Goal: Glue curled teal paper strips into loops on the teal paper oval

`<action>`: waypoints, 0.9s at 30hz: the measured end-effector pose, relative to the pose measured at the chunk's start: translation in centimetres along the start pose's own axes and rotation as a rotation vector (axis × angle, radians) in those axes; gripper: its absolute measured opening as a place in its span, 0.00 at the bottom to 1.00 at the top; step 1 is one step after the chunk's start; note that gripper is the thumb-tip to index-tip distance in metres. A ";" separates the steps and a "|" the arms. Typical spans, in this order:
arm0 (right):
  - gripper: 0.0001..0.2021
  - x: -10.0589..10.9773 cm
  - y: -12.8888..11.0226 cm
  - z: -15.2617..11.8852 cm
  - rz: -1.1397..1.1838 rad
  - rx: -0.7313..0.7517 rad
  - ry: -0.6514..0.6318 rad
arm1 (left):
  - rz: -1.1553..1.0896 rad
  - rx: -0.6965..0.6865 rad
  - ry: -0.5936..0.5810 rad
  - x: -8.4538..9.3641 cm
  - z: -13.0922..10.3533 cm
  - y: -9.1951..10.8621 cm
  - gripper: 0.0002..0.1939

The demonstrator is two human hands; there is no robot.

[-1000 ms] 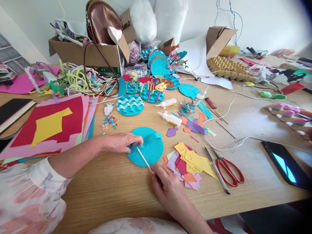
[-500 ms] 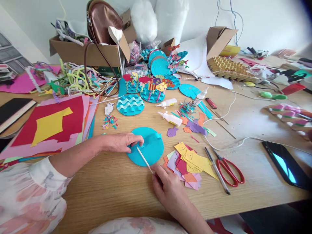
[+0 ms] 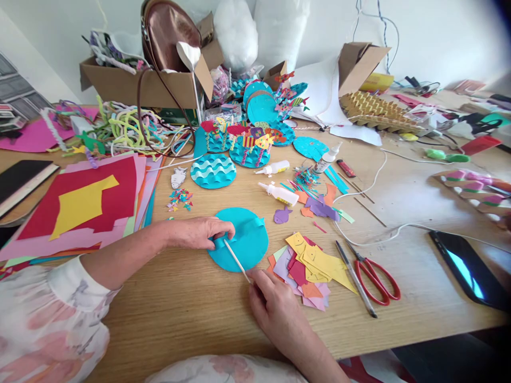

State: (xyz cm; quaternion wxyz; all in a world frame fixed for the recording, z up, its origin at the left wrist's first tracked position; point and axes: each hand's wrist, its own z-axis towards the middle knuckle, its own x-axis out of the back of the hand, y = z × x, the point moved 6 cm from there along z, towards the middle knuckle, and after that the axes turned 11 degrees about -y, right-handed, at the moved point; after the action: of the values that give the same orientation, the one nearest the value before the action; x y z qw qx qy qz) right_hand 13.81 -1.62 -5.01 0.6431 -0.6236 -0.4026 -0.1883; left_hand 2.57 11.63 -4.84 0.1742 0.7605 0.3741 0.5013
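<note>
Blue disc (image 3: 253, 252): one, flat on the counter (image 3: 179, 319), toward the near edge, well in from the left and right edges. Blue strip (image 3: 252, 229): one, across the disc's upper face, humped up toward its right end; glued or loose there, not clear.

Left hand (image 3: 204, 233): fingers curled down over the disc's left side, at the left end of the strip; pinching or merely pressing, impossible to tell. Right hand (image 3: 275, 303): grip narrow, closed around a white stick (image 3: 237, 260); stick slanting over the disc, tip just beside the left fingers, contact with the strip uncertain.

Near at hand: pile of cut paper (image 3: 297, 271) just right of the disc; pen (image 3: 355, 279) and red-handled scissors (image 3: 377, 282) beyond it, toward the counter's right near corner. Farther toward the back edge: squeeze bottle (image 3: 282, 195), wavy-topped disc (image 3: 213, 171).

Step in hand, by judgement: seating of the strip's left end, stick as helper. Next move, likewise judged: calling for a steady left hand and light, exact pressure from the stick tip, without flattening the hump.

Against a second earlier: practically no difference. Same placing of both hands, stick, disc and strip; same hump toward the right.
</note>
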 end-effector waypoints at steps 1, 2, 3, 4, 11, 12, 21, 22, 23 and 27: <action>0.09 0.0 0.0 0.0 0.001 0.001 -0.001 | 0.001 0.001 -0.001 0.0 0.0 0.0 0.20; 0.09 0.0 0.0 0.0 0.003 0.002 -0.001 | 0.001 0.003 -0.003 0.0 0.0 0.1 0.19; 0.09 0.0 0.0 0.0 0.005 0.005 0.001 | 0.000 0.007 -0.006 0.0 0.0 0.1 0.19; 0.10 0.1 -0.1 0.0 0.007 0.008 0.005 | -0.001 0.010 -0.009 0.0 0.0 0.1 0.19; 0.10 0.3 -0.1 -0.2 0.014 0.027 0.021 | 0.011 0.043 -0.028 0.0 0.1 0.1 0.18; 0.10 0.3 -0.2 -0.2 0.014 0.030 0.019 | 0.013 0.046 -0.030 0.0 0.1 0.1 0.18; 0.10 0.0 -0.1 -0.2 -0.018 0.031 0.015 | 0.028 0.055 -0.028 0.0 0.2 0.2 0.18; 0.10 0.0 -0.1 -0.2 -0.012 0.032 0.018 | 0.028 0.056 -0.030 0.0 0.1 0.2 0.18; 0.10 0.1 -0.1 -0.2 -0.007 0.036 0.023 | 0.027 0.055 -0.031 0.0 0.1 0.2 0.18; 0.10 0.2 -0.2 -0.3 -0.019 0.051 0.035 | 0.028 0.055 -0.026 0.0 0.1 0.2 0.18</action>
State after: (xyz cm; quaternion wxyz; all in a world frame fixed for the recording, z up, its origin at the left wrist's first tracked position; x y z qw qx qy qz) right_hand 13.86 -1.91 -4.75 0.6641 -0.5996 -0.4018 -0.1949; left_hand 2.76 11.52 -4.72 0.1512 0.7766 0.3747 0.4833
